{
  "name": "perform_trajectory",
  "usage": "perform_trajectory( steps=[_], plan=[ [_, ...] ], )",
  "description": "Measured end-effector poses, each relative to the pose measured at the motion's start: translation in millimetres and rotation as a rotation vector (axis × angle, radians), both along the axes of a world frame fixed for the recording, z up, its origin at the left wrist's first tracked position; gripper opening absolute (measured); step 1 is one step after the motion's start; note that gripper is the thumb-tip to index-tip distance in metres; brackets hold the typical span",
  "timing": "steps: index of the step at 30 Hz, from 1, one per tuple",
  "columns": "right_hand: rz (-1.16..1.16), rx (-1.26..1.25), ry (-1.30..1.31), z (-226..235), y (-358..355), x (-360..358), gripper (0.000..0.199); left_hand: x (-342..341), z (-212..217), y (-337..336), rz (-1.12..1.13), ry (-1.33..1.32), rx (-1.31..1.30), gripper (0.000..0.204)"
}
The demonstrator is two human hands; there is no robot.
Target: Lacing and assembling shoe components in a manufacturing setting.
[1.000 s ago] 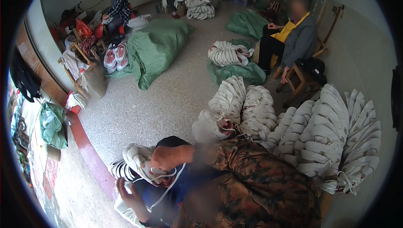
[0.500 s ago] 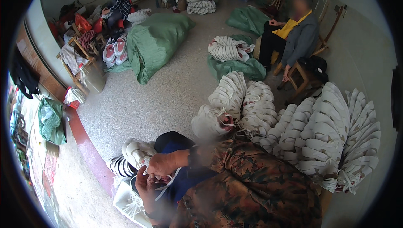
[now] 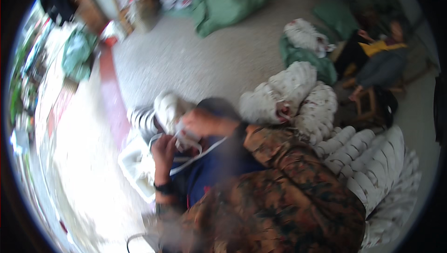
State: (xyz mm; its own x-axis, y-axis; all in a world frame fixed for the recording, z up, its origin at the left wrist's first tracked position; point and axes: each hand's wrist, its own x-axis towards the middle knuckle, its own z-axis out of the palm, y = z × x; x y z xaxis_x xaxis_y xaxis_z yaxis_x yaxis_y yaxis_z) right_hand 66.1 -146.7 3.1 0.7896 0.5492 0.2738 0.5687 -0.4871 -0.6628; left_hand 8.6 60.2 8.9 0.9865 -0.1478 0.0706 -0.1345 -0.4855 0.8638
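Observation:
My right hand (image 3: 205, 122) is closed in a pinch on a white shoelace (image 3: 197, 159) above my lap. Close beside it, my left hand (image 3: 163, 154) has its fingers bent together at the lace. A long loop of the lace hangs across my dark blue lap. Under the hands lies part of a white shoe, blurred and mostly covered by them. White shoes (image 3: 168, 107) are stacked just beyond my hands, next to a dark-and-white striped stack (image 3: 142, 119).
Long rows of nested white shoes (image 3: 379, 164) lie to my right, others (image 3: 298, 83) ahead. A green sack (image 3: 233, 1) lies on the speckled floor (image 3: 172, 62). A white bag (image 3: 135, 157) is at my left. A seated person (image 3: 379, 62) is at the far right.
My view has tilted down and turned left, so the room sits higher and further right. My hands have drawn a longer loop of lace out, and the right hand has lifted slightly.

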Motion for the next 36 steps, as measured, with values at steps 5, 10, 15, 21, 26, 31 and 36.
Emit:
perform_trajectory(
  steps=[5,10,15,21,26,31,36],
  plan=[
    [-0.085,0.09,0.103,-16,9,18,0.013,6,-15,8,0.144,0.203,-0.316,0.009],
    [-0.061,0.033,0.081,-36,28,31,0.024,11,-44,20,0.218,0.148,-0.327,0.01],
    [-0.106,-0.145,0.183,-28,33,39,0.029,30,-46,10,0.188,0.144,-0.287,0.01],
    [0.104,-0.252,-0.246,-31,44,35,0.012,41,-58,18,0.195,0.014,0.082,0.013],
    [0.15,-0.368,-0.076,-27,48,43,0.021,47,-57,12,0.191,-0.018,0.078,0.014],
    [0.034,-0.337,-0.108,-38,45,40,0.02,49,-52,-4,0.175,-0.089,0.155,0.015],
    [-0.034,-0.325,0.122,-25,40,45,0.022,47,-45,-12,0.184,-0.085,0.204,0.014]
  ],
)
